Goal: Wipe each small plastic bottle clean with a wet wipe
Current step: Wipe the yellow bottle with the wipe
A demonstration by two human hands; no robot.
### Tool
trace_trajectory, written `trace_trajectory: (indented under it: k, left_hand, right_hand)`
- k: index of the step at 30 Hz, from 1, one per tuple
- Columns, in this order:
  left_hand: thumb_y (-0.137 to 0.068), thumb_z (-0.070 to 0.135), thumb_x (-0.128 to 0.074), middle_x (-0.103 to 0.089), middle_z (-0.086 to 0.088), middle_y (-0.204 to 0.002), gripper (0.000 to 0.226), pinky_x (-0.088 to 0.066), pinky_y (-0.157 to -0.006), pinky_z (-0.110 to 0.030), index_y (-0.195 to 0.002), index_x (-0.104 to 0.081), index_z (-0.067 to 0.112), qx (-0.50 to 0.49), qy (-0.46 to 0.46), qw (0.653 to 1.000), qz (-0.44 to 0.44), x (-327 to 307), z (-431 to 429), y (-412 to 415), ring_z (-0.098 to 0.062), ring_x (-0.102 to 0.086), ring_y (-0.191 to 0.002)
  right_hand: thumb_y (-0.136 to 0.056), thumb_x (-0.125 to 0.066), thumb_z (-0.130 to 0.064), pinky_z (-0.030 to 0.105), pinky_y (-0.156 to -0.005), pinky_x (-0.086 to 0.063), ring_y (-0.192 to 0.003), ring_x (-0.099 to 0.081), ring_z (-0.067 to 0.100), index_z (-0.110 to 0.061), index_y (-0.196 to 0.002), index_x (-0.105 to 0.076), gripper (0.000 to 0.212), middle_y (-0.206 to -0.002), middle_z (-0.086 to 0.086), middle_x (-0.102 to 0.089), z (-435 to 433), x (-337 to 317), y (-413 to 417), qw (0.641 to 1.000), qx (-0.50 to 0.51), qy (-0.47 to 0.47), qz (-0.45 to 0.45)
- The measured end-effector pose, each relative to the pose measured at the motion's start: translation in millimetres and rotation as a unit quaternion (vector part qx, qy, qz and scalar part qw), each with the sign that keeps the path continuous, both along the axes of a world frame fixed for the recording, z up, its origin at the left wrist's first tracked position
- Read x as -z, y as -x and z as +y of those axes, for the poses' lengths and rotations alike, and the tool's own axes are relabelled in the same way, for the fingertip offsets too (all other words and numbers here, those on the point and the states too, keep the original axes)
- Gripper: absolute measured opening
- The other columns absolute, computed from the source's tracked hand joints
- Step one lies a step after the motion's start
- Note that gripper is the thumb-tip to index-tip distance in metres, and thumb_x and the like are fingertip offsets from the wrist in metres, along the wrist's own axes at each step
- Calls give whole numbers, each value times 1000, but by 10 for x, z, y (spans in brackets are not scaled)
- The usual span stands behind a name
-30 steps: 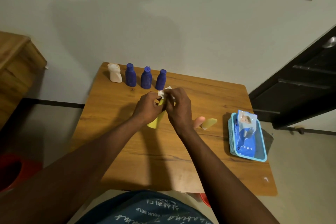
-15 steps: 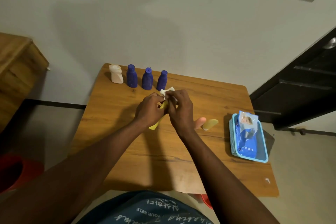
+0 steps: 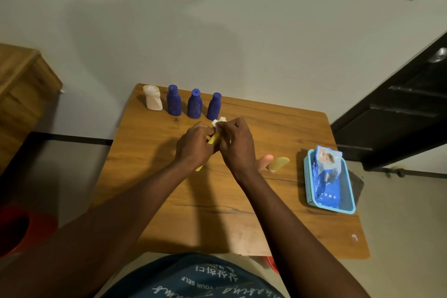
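My left hand [image 3: 194,145] grips a yellow plastic bottle [image 3: 214,138] above the middle of the wooden table [image 3: 154,176]; most of the bottle is hidden by my fingers. My right hand [image 3: 235,144] pinches a white wet wipe [image 3: 218,121] against the bottle's upper end. Three blue bottles [image 3: 194,104] and a cream bottle [image 3: 152,98] stand upright in a row along the table's far edge. A pink bottle [image 3: 265,161] and a pale yellow bottle [image 3: 278,164] lie on their sides just right of my right hand.
A light blue basket [image 3: 308,179] holding a blue wet-wipe pack [image 3: 326,176] sits at the table's right edge. A wooden cabinet [image 3: 21,84] stands at the left, a dark door [image 3: 399,109] at the right, and a red object [image 3: 21,227] on the floor.
Both hands stayed together over the table's middle. The yellow bottle's lower end has slid further into my left hand, and the wipe has shifted slightly at the top.
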State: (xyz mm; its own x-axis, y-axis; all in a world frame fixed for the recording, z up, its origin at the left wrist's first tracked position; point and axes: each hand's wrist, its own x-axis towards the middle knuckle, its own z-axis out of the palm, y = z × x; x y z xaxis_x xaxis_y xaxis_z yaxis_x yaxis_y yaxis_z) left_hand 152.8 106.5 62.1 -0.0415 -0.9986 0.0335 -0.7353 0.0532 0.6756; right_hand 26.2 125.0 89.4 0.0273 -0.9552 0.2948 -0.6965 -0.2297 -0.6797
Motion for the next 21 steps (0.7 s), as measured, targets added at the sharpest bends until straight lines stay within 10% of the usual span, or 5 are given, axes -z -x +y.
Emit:
trace_trajectory:
  k: [5, 11, 21]
  left_hand:
    - [-85, 32, -78, -67, 3, -100, 24, -54, -68, -32, -105, -76, 20, -9, -26, 995, 93, 65, 17, -21, -15, -65, -85]
    - [-84, 32, -78, -76, 12, -102, 30, -59, -86, -40, -114, -76, 26, 6, -144, 949, 280, 79, -3, -96, -12, -71, -95]
    - [-92, 24, -74, -77, 2, -103, 22, -56, -76, -26, -114, -75, 23, 3, -179, 909, 376, 11, -8, -68, -13, -73, -96]
  right_hand:
    - [-92, -68, -5, 19, -72, -47, -89, -60, 14, -11, -115, -73, 24, -103, 5, -63, 55, 168, 57, 999, 29, 1, -41]
    - [-97, -61, -7, 39, -78, -56, -88, -63, 7, -15, -98, -69, 11, -93, -5, -70, -8, 387, 114, 980, 115, -57, -155]
    - [-91, -60, 5, 14, -80, -48, -92, -61, -4, -10, -103, -75, 25, -103, 2, -69, -57, 312, -5, 978, 100, -35, -178]
